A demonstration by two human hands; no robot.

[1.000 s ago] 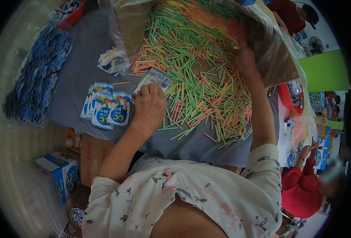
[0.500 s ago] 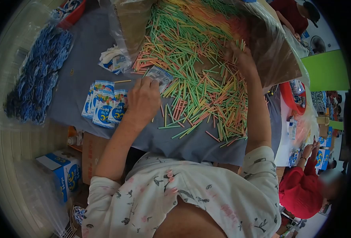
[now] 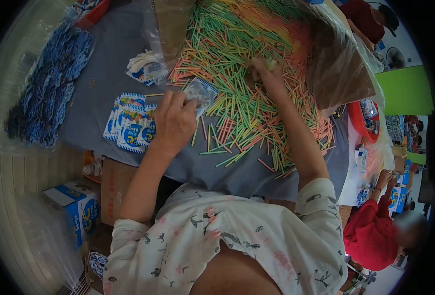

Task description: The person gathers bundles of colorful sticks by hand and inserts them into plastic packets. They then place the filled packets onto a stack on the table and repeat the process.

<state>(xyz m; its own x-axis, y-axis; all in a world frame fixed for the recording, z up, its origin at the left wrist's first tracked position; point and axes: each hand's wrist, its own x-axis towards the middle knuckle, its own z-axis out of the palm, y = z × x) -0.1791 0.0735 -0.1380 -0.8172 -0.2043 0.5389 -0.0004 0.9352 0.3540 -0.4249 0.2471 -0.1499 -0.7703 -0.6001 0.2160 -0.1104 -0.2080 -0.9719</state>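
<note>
Between the fingers of my left hand (image 3: 174,118) is the edge of a small clear-and-blue packet (image 3: 201,93). My right hand (image 3: 267,76) is over the big pile of coloured sticks (image 3: 227,64), its fingers closed around a few pale green sticks. The sticks are green, yellow and pink and spread over the grey cloth. Left of my left hand lie several blue and white printed packets (image 3: 130,129), overlapping. Above them rests another packet with white material on it (image 3: 145,66).
A bundle of blue strips (image 3: 55,88) lies at the left. Cardboard and clear plastic (image 3: 345,73) border the pile. A red basket (image 3: 364,123) stands at the right. A person in red (image 3: 372,231) is at the lower right, another person (image 3: 367,19) at the upper right.
My right hand has moved left across the pile, towards my left hand. The packet in my left hand has shifted slightly, and its clear part shows more.
</note>
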